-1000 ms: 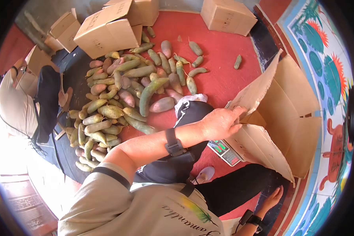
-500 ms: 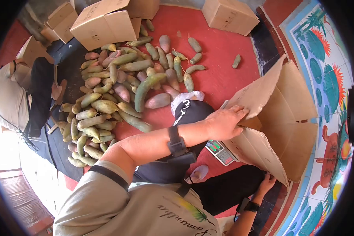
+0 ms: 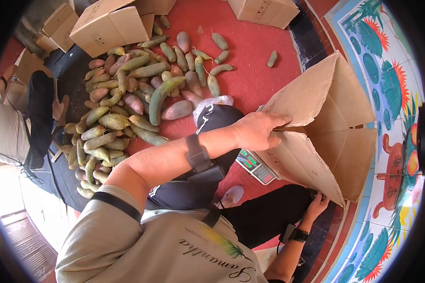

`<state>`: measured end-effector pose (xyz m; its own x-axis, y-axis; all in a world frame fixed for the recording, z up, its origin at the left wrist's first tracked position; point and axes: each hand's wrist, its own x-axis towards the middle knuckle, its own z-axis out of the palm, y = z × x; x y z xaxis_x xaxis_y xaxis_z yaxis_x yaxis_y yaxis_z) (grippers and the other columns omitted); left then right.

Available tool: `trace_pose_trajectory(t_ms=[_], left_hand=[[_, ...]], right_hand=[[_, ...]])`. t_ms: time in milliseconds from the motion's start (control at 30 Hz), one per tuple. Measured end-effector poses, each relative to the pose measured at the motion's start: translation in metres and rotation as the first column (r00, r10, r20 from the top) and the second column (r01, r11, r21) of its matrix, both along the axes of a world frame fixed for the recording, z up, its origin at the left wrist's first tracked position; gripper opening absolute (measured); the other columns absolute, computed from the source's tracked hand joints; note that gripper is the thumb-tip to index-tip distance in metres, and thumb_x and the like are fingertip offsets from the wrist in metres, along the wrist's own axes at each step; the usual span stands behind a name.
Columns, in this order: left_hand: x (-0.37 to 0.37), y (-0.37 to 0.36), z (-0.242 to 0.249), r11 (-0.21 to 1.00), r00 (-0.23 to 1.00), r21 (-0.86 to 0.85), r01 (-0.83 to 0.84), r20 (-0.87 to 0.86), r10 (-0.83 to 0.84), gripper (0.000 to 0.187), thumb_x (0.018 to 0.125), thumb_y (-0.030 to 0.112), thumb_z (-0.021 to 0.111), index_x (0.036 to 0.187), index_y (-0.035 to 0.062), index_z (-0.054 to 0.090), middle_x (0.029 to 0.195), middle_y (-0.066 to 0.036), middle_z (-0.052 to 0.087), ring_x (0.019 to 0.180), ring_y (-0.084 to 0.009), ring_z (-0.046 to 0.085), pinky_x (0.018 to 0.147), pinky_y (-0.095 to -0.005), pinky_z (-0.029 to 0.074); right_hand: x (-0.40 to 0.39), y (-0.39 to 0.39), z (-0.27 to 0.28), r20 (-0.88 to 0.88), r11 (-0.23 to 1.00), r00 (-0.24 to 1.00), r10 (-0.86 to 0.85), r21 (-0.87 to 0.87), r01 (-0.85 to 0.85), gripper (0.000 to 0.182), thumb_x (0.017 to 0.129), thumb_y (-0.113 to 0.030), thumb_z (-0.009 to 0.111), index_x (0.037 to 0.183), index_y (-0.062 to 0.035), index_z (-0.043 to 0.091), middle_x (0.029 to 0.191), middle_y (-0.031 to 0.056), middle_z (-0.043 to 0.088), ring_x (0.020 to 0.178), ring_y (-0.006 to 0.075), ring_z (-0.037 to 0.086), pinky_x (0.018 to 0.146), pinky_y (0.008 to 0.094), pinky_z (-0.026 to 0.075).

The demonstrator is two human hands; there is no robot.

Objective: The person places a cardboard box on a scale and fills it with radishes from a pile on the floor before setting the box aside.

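Red floor [image 3: 264,61] carries a heap of green and pink fruits [image 3: 127,99] beside a scale [image 3: 254,166]. Left hand [image 3: 256,131] grips the cardboard box's [image 3: 344,141] flaps, now pulled nearer together. Right hand [image 3: 318,206] has risen since a second ago to pinch the lower flap's corner.

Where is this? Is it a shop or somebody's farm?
Probably a packing spot for produce rather than a shop. A big pile of green and pinkish vegetables lies on the red floor, cardboard boxes stand around, and a weighing scale sits beside the open box.
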<state>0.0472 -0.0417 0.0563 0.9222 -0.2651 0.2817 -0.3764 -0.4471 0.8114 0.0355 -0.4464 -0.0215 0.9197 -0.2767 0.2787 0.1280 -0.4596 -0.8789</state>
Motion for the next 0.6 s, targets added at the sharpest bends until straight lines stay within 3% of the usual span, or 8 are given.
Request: trace_pose_trajectory(t_ms=[167,233,267,433,533,600], left_hand=[[0.001,-0.004,-0.002,0.999,0.998,-0.054,-0.005,0.055,0.008,0.060,0.072,0.017,0.059,0.125,-0.0016,0.041,0.121,-0.021,0.048,0.108,-0.0331,0.049,0.093,-0.0365,0.039],[0.001,-0.005,0.001,0.997,0.999,-0.070,0.032,0.019,-0.031,0.060,0.071,0.018,0.059,0.125,-0.0021,0.041,0.120,-0.022,0.048,0.109,-0.0337,0.049,0.093,-0.0367,0.039],[0.001,-0.006,0.000,0.996,0.999,-0.080,0.031,0.017,-0.030,0.060,0.071,0.019,0.059,0.124,-0.0017,0.042,0.119,-0.022,0.049,0.109,-0.0339,0.049,0.093,-0.0366,0.039],[-0.003,-0.009,0.003,0.995,1.000,-0.099,0.013,-0.017,-0.015,0.059,0.070,0.018,0.058,0.123,-0.0026,0.042,0.120,-0.022,0.049,0.111,-0.0339,0.047,0.095,-0.0366,0.037],[-0.006,-0.013,0.003,0.987,0.997,-0.146,-0.073,-0.023,0.070,0.058,0.069,0.017,0.058,0.121,-0.0041,0.043,0.115,-0.022,0.051,0.108,-0.0347,0.048,0.093,-0.0377,0.038],[-0.006,-0.016,0.002,0.981,0.996,-0.169,-0.093,-0.023,0.091,0.056,0.070,0.016,0.058,0.119,-0.0042,0.044,0.113,-0.023,0.051,0.107,-0.0355,0.049,0.092,-0.0386,0.039]], right_hand=[[0.001,0.000,0.000,-0.031,0.999,0.999,-0.028,0.017,0.029,0.019,0.085,-0.004,0.048,0.102,0.0036,0.051,0.090,0.0065,0.059,0.073,0.0099,0.052,0.062,0.0221,0.041],[0.002,-0.007,-0.002,-0.085,0.993,0.996,-0.028,-0.116,0.018,0.028,0.084,-0.002,0.046,0.110,0.0093,0.045,0.104,0.0167,0.056,0.093,0.0219,0.057,0.082,0.0305,0.046],[0.004,-0.011,-0.004,-0.067,0.975,0.997,-0.044,-0.221,0.028,0.029,0.084,-0.003,0.047,0.111,0.0101,0.044,0.104,0.0183,0.056,0.094,0.0234,0.057,0.081,0.0311,0.046],[0.005,-0.007,-0.002,-0.047,0.969,0.998,-0.033,-0.245,0.020,0.031,0.084,-0.004,0.048,0.111,0.0115,0.044,0.104,0.0202,0.056,0.094,0.0253,0.057,0.082,0.0324,0.045],[0.006,0.002,0.003,-0.031,0.895,0.993,-0.117,-0.436,0.092,0.030,0.084,-0.005,0.048,0.108,0.0128,0.045,0.102,0.0241,0.057,0.093,0.0293,0.059,0.081,0.0338,0.045],[0.008,0.003,0.003,-0.024,0.877,0.992,-0.122,-0.471,0.096,0.030,0.084,-0.005,0.048,0.108,0.0128,0.045,0.103,0.0244,0.057,0.094,0.0298,0.058,0.081,0.0344,0.045]])
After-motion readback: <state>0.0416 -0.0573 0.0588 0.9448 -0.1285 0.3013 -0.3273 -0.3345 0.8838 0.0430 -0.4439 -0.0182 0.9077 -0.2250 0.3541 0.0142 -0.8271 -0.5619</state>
